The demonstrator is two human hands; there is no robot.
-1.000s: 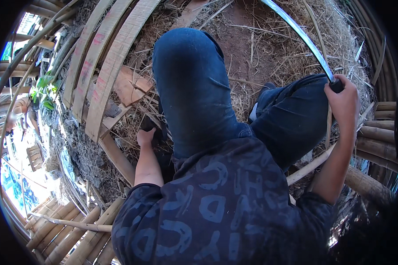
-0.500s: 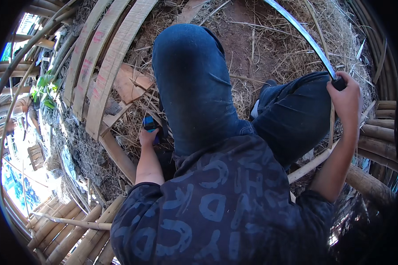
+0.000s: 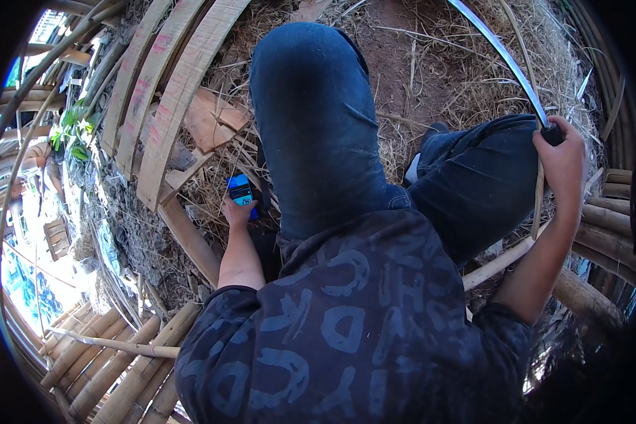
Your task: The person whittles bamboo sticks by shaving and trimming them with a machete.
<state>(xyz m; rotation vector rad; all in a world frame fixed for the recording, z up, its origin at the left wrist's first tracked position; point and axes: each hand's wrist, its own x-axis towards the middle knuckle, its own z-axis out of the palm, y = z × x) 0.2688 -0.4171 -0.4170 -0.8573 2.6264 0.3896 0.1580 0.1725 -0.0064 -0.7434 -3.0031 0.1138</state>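
I am crouched over dry straw, my knees in blue jeans filling the middle of the view. My left hand (image 3: 237, 212) is low beside my left knee and holds a small blue device (image 3: 241, 189) with a lit face. My right hand (image 3: 562, 159) rests on my right knee, shut on the black handle of a long curved blade (image 3: 500, 53) that arcs up and away over the straw. A thin bamboo strip (image 3: 538, 198) runs down under that hand.
Curved wooden planks (image 3: 164, 106) lie on the left. Bamboo poles are stacked at the lower left (image 3: 99, 353) and along the right edge (image 3: 608, 240). Bare red earth (image 3: 396, 49) and loose straw cover the ground ahead.
My left hand has lifted the blue device out from beside my knee, so its lit face now shows. My right hand with the blade has stayed in place.
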